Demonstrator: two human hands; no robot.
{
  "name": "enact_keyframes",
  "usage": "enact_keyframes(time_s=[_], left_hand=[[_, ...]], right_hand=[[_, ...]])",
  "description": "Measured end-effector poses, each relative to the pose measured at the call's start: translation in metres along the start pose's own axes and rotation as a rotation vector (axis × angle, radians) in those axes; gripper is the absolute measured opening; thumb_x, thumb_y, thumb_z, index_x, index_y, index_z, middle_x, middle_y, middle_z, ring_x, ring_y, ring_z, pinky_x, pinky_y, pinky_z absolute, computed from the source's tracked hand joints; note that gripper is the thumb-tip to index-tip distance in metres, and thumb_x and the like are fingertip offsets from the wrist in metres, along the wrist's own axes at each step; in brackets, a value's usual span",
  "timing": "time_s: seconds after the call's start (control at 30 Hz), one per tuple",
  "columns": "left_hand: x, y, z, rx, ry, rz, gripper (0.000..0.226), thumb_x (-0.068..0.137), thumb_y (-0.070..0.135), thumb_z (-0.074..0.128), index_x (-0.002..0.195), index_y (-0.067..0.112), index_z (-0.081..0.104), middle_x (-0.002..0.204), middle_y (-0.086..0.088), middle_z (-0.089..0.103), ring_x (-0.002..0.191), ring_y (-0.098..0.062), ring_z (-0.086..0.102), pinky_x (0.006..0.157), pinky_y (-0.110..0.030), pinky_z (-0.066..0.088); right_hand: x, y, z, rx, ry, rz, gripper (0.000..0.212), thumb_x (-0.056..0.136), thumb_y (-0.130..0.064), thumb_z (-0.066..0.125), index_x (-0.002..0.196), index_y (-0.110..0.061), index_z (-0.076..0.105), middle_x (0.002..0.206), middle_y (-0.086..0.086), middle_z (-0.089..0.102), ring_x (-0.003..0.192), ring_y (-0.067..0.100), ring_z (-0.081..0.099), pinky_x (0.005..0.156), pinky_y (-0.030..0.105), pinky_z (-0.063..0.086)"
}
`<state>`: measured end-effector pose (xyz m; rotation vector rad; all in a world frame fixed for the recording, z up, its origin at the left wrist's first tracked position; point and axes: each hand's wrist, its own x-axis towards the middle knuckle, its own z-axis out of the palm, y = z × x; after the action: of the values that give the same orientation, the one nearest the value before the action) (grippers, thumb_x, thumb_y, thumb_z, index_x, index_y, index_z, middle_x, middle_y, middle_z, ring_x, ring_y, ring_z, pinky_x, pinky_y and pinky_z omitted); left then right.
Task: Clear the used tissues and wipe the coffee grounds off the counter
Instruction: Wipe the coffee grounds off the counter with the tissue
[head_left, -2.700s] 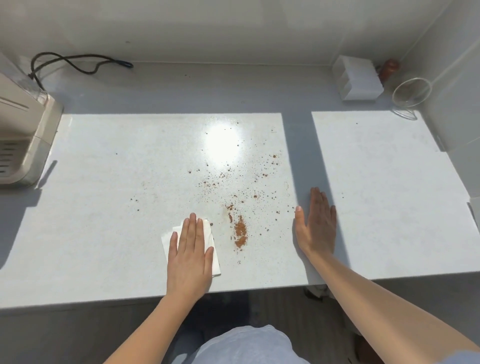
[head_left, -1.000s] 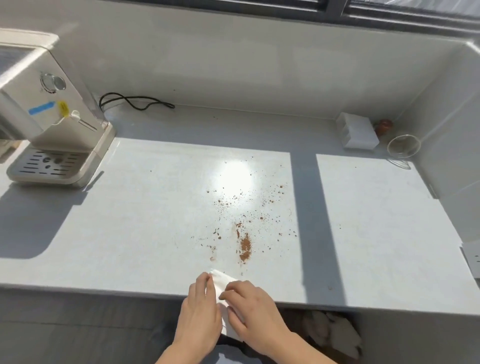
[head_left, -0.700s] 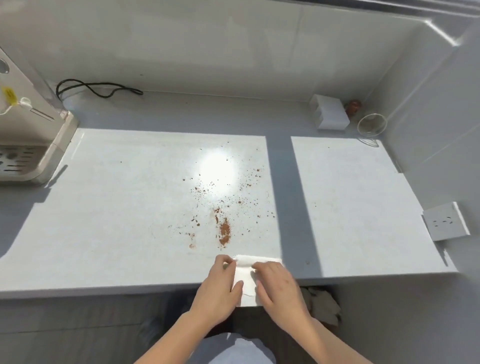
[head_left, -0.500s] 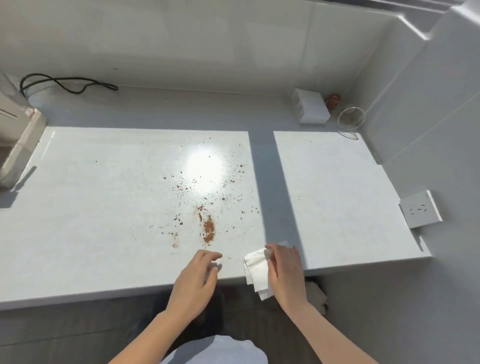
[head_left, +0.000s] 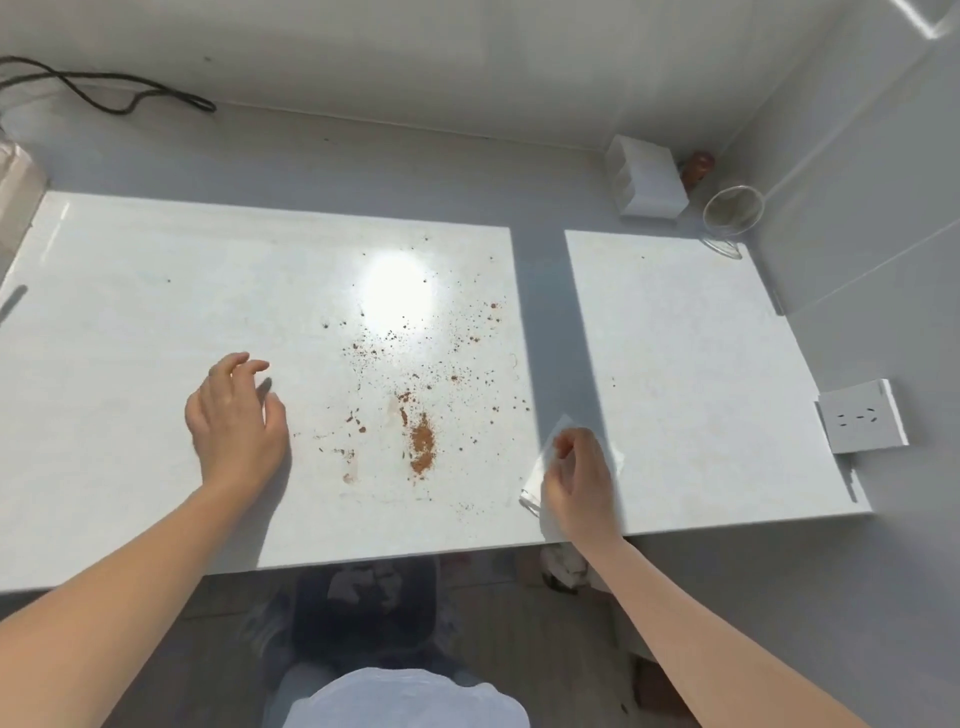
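Right hand (head_left: 579, 480) grips tissue (head_left: 550, 452) near counter (head_left: 156, 312) front edge; left hand (head_left: 236, 418) relaxed, fingers loosely bent, empty.

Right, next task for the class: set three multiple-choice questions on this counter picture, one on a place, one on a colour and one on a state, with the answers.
1. Where is the biggest heap of grounds?
A. between the left hand and the right hand
B. left of both
C. right of both

2. What colour is the cable?
A. red
B. black
C. white

3. What is the right hand doing?
A. lying flat and open
B. making a bare fist
C. holding the tissue

Answers:
1. A, since there is a hand on each side of the heap.
2. B, since the cable shows as a thin black line.
3. C, since the fingers curl on the white tissue.
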<state>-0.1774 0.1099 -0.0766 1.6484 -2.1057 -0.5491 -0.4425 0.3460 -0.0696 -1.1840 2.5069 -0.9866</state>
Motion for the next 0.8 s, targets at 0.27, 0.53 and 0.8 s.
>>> enact_keyframes(time_s=[0.27, 0.53, 0.8], left_hand=[[0.013, -0.005, 0.021, 0.189, -0.016, -0.162, 0.047, 0.094, 0.015, 0.030, 0.141, 0.013, 0.029, 0.157, -0.002, 0.021, 0.145, -0.018, 0.011, 0.113, -0.053, 0.005], [0.014, -0.002, 0.018, 0.197, -0.029, -0.183, 0.048, 0.094, 0.013, 0.033, 0.141, 0.012, 0.030, 0.156, -0.003, 0.022, 0.146, -0.018, 0.011, 0.113, -0.053, 0.006], [0.016, -0.001, 0.020, 0.193, -0.010, -0.187, 0.047, 0.092, 0.010, 0.036, 0.139, 0.011, 0.032, 0.156, -0.004, 0.024, 0.146, -0.020, 0.013, 0.113, -0.054, 0.007]], right_hand=[[0.047, -0.005, 0.002, -0.237, -0.301, -0.435, 0.005, 0.084, 0.003, 0.049, 0.082, -0.001, 0.051, 0.087, 0.011, 0.052, 0.082, 0.021, 0.045, 0.070, 0.029, 0.041], [0.023, 0.015, 0.010, -0.438, -0.227, -0.048, 0.056, 0.098, -0.026, 0.026, 0.150, -0.006, 0.024, 0.159, 0.007, 0.019, 0.147, 0.023, 0.017, 0.120, 0.042, 0.012], [0.065, 0.019, 0.014, -0.589, -0.405, -0.059, 0.072, 0.090, -0.056, 0.002, 0.149, -0.018, -0.015, 0.158, -0.003, -0.016, 0.147, 0.014, -0.014, 0.119, 0.036, -0.009]])
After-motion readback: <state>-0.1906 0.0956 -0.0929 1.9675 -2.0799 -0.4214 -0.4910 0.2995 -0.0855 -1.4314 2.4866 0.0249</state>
